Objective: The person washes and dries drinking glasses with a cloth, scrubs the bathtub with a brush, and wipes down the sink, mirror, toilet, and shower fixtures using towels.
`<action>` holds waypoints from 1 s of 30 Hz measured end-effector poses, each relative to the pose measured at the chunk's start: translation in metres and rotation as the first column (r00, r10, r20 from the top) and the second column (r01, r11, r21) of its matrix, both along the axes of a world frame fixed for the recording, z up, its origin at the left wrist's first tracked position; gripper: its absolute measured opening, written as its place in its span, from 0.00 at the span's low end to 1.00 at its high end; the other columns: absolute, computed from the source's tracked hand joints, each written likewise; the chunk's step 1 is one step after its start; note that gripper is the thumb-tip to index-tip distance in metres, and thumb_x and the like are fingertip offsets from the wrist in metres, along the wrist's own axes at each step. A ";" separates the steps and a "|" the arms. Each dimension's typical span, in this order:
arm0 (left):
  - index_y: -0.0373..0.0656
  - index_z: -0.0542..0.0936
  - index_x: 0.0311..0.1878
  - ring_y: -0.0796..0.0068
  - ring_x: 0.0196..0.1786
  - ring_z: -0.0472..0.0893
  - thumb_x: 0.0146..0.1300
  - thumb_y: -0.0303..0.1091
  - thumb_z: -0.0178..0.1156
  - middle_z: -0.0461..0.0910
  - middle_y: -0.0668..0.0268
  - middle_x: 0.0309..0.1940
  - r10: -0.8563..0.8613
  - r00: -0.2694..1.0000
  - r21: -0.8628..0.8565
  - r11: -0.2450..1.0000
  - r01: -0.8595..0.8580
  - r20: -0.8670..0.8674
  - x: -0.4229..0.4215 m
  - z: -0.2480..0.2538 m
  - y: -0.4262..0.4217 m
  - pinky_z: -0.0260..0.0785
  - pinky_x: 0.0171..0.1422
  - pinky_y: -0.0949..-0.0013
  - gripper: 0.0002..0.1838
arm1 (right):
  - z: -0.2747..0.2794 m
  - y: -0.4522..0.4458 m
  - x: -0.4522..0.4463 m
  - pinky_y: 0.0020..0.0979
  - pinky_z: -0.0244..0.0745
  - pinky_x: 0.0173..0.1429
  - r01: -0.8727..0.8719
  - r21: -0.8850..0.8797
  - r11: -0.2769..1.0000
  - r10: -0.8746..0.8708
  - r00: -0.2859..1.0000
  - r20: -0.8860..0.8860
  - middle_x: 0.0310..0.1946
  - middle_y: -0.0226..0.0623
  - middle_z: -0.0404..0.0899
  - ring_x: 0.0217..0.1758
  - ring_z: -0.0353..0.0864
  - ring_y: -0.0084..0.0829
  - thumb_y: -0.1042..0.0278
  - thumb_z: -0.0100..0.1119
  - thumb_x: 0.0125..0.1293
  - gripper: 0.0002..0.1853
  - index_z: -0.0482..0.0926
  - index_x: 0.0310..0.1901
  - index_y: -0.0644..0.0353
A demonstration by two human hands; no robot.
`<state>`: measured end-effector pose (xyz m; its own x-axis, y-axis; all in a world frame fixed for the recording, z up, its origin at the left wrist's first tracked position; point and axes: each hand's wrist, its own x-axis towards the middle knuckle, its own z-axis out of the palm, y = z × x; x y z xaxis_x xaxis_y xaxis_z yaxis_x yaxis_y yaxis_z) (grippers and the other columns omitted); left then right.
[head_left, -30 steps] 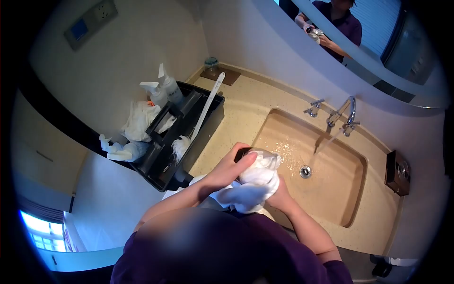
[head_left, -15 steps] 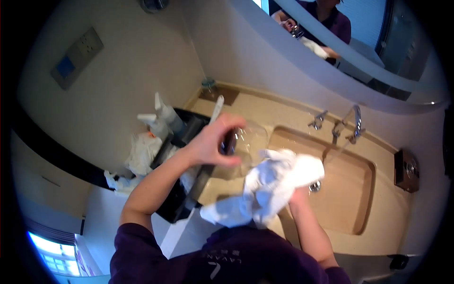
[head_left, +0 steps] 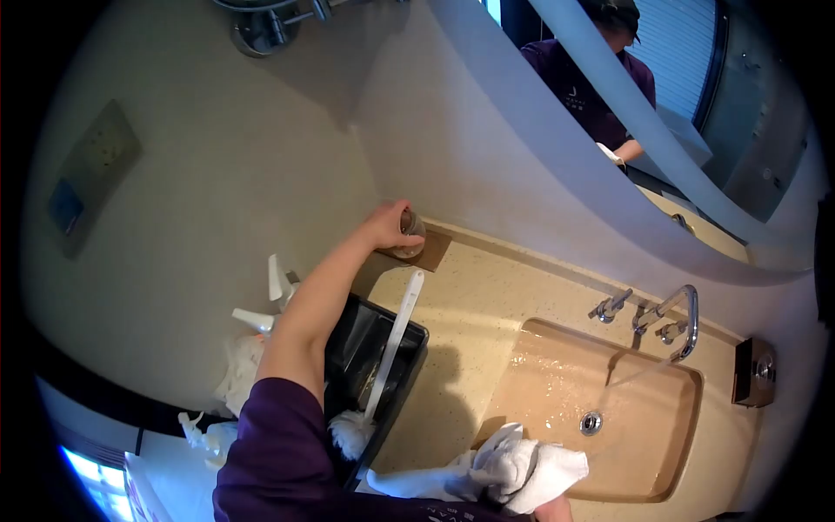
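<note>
My left hand [head_left: 390, 228] is stretched into the far corner of the counter, its fingers curved round a clear drinking glass [head_left: 412, 237]. That glass is over a brown mat [head_left: 437, 250]. Low in the view, my right hand [head_left: 553, 510] holds a bunched white towel [head_left: 522, 470] at the near edge of the sink; most of its fingers are hidden beneath the cloth. A loose end of the towel trails left along the counter's front.
Water runs from the chrome faucet [head_left: 691, 317] into the beige sink [head_left: 696, 409]. Left of it, a black caddy [head_left: 417, 344] holds a white-handled brush [head_left: 396, 344], with spray bottles [head_left: 278, 283] beside it. A dark tissue box [head_left: 753, 372] stands at the right; a mirror [head_left: 678, 157] hangs above.
My left hand has moved from above the counter's middle, where its fingers were spread, to the glass in the corner. My right hand and the towel have dropped lower. The view has shifted.
</note>
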<state>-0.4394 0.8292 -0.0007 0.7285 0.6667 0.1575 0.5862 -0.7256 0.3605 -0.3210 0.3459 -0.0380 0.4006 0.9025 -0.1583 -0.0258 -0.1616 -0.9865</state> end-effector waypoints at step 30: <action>0.54 0.60 0.60 0.51 0.59 0.65 0.40 0.34 0.72 0.64 0.52 0.53 0.176 0.981 -0.104 0.980 -0.167 0.078 -0.037 -0.061 0.069 0.62 0.60 0.60 0.42 | -0.017 -0.003 0.004 0.26 0.69 0.35 0.067 -0.126 0.990 -0.053 0.992 0.111 0.25 0.32 0.73 0.28 0.72 0.28 0.62 0.49 0.58 0.08 0.73 0.29 0.57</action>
